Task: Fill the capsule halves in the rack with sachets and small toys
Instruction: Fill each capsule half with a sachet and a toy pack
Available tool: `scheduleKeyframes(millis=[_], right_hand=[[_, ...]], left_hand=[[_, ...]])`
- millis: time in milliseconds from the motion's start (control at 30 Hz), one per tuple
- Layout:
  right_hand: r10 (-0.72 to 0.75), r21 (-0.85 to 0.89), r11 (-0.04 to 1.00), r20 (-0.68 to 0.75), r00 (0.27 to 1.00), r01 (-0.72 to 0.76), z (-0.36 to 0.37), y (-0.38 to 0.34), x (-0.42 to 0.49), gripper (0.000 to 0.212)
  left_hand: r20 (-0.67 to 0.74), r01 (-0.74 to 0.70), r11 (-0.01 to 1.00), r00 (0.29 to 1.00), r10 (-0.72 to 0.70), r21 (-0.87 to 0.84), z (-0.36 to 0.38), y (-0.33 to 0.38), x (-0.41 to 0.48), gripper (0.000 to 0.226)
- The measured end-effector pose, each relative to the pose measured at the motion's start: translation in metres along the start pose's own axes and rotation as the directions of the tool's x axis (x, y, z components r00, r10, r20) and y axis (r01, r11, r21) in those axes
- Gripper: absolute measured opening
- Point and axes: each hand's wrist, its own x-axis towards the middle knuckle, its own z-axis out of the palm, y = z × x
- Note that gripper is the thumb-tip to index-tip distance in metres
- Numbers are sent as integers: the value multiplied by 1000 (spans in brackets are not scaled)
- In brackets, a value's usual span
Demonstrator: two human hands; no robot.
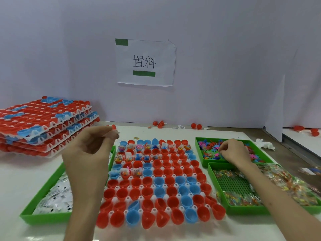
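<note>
A person's right hand (234, 152) reaches into the far green tray (197, 146) of small toys (210, 148), wrist low, palm down, knuckles up, fingers curled into the pile; whether a toy is already pinched cannot be told. The white rack (128, 199) of red and blue capsule halves (137, 193) lies between the 2 hands, its long axis running away from the worker. Only the far rows, mostly toward the far-left corner, show sachets or toys inside, so the next empty cups sit left of, and slightly nearer than, the right hand, a short sideways carry across the tray wall. The left hand (90, 150) is raised above the rack's far-left edge, palm turned inward, thumb and fingertips (115, 134) bunched together; nothing can be made out between them. Under that forearm a second green tray (40, 193) holds white sachets (55, 197), and a third (211, 173), nearer on the right, holds clear sachets (281, 180) of coloured bits.
</note>
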Motion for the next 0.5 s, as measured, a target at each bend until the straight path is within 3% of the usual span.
scheduleKeyframes(millis=[67,167,300,400,500], right_hand=[[-27,16,999,-71,997,28,-3,-1,0,20],[-86,123,987,-173,981,108,-17,-10,-2,19],[-183,389,900,-79,980,199,-49,-47,-22,14],[-343,698,673,3,939,244,-82,-75,-67,16],[-499,844,435,-65,864,315,-99,-89,-131,16]], left_hand=[[7,70,995,998,-70,-66,15,9,2,14],[109,338,931,939,-325,-135,30,11,5,22],[58,333,907,942,-330,-259,35,23,-34,13],[109,408,842,912,-396,-354,40,28,-53,14],[191,457,811,890,-415,-365,46,28,-58,18]])
